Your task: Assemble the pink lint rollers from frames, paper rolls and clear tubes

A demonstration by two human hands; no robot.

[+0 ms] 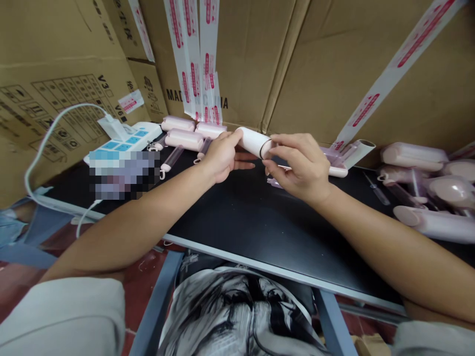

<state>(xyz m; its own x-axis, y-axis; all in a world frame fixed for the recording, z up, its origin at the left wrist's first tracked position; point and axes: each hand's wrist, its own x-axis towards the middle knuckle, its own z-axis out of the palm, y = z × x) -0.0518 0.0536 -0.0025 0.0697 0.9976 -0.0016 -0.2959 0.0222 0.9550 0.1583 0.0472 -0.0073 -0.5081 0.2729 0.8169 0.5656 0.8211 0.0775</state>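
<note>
A white cylinder [254, 142] with a dark ring and a pale pink end is held tilted above the black table [237, 212]. My left hand [224, 157] grips its white end, thumb on top and other fingers underneath. The fingers of my right hand [302, 165] are closed around the pink end. Just behind my right hand lies a pale pink part with a clear cover [336, 160], partly hidden, with an open white tube end [365, 145] beside it. A small clear purplish piece [274, 183] rests below my right fingers.
Several pink cases [184, 139] and slim clear tubes [172, 158] stand at the back left. A white power strip [143, 133] with a cable is further left. More pink parts [434, 222] are piled at the right near a screwdriver [376, 189]. Cardboard [237, 64] walls the back.
</note>
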